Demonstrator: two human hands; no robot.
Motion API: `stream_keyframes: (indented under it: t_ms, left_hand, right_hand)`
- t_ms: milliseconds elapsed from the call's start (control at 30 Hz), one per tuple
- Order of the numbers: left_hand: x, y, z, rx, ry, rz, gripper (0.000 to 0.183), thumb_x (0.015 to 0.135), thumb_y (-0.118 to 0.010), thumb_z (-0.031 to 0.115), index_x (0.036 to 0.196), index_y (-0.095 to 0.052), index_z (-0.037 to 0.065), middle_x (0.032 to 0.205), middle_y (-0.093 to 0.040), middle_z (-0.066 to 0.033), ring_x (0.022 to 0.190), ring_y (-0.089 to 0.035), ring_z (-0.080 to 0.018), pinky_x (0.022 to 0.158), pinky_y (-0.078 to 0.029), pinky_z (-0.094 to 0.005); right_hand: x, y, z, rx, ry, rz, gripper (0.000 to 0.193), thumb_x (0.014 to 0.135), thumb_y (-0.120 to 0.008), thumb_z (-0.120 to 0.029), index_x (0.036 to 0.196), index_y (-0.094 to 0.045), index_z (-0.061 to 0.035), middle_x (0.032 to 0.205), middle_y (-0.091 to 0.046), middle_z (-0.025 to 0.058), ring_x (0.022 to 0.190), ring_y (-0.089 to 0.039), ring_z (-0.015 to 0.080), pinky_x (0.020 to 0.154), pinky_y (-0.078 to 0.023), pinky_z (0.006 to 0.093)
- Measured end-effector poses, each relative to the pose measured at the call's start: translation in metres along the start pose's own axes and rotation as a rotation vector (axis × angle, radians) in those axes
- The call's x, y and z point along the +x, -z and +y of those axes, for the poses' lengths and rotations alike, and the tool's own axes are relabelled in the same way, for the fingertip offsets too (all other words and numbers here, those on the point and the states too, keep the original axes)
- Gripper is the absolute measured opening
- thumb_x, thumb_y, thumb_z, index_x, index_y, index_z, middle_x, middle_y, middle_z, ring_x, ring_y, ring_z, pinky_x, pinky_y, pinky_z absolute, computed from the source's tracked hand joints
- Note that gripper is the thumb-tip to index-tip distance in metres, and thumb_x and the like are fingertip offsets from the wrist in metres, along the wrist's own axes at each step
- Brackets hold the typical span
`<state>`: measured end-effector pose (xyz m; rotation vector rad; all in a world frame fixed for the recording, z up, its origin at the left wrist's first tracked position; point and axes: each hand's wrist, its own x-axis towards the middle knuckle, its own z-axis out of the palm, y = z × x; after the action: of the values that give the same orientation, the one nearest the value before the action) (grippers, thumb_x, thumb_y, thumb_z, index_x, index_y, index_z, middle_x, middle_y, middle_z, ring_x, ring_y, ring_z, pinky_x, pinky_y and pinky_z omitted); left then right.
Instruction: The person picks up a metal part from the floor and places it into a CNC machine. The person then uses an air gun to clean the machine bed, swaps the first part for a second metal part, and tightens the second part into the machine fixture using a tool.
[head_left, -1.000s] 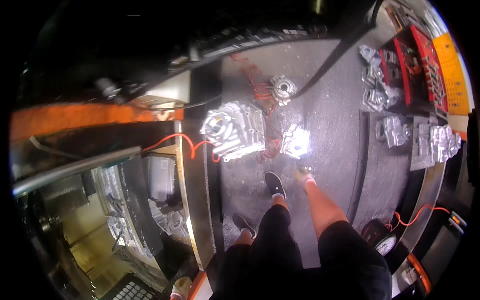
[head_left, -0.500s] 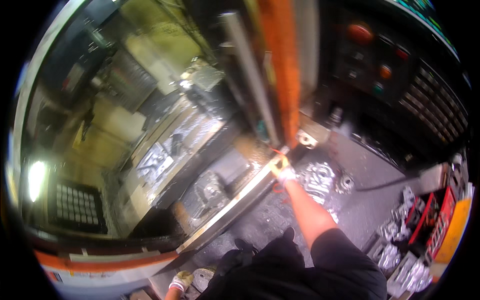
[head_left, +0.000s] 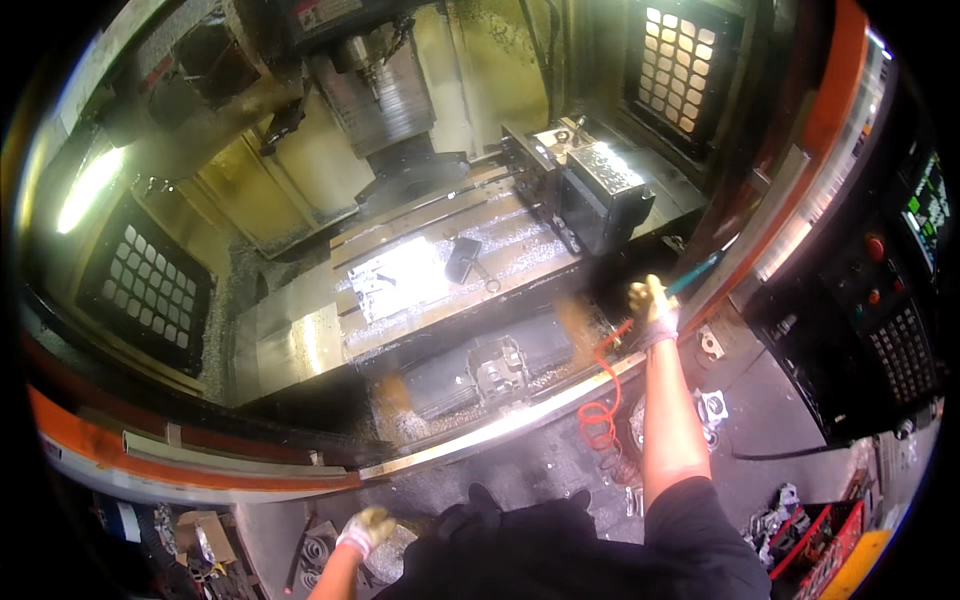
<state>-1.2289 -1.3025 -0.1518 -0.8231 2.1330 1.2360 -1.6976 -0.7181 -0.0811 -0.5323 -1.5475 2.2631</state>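
My right hand [head_left: 655, 308], in a light glove, is raised at the right side of the machine opening with its fingers curled. A slim teal piece [head_left: 695, 273] juts up and right beside it. A red coiled hose [head_left: 598, 412] runs up to just below that hand; what the fingers hold is hidden. My left hand [head_left: 368, 528], also gloved, is low at the left with fingers loosely curled and nothing visible in them. Next to it is a round grey metal disc [head_left: 392, 560].
Inside, chips cover the slotted machine table [head_left: 520, 240], with a shiny metal plate [head_left: 400, 280], a dark flat piece [head_left: 462, 259] and a dark block [head_left: 605, 200]. A grey casting [head_left: 498, 368] sits nearer the sill [head_left: 480, 428]. A control panel [head_left: 890, 300] and red bin [head_left: 835, 535] stand right.
The view has swung right and up, opening onto the machine interior. My right hand has moved up beside the teal piece, and more of the red hose shows. My left hand stays low, still curled.
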Motion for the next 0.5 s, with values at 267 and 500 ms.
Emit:
stream_keyframes:
  t_ms: [267,500]
  left_hand:
    - [0.077,-0.023,0.292,0.19,-0.965,-0.164,0.069,0.086,-0.073,0.034,0.141,-0.049,-0.001,0.144,-0.051,-0.0228,0.135,-0.048,-0.0355,0.113,-0.039,-0.0433]
    - [0.086,-0.099,0.398,-0.931,-0.685,0.051,0.015,0.095,-0.064,0.017,0.101,-0.064,0.003,0.1,-0.069,-0.0061,0.091,-0.064,-0.0144,0.081,-0.053,-0.0285]
  right_hand:
    - [-0.199,-0.028,0.082,-0.823,-0.017,-0.329,0.043,0.086,-0.074,-0.043,0.094,-0.072,-0.0008,0.08,-0.071,0.0092,0.076,-0.068,0.0202,0.072,-0.054,0.0334]
    - [-0.277,-0.095,0.046,-0.897,0.616,-0.459,0.069,0.074,-0.081,-0.017,0.134,-0.05,-0.0035,0.135,-0.055,0.0228,0.124,-0.057,0.0324,0.103,-0.046,0.0373]
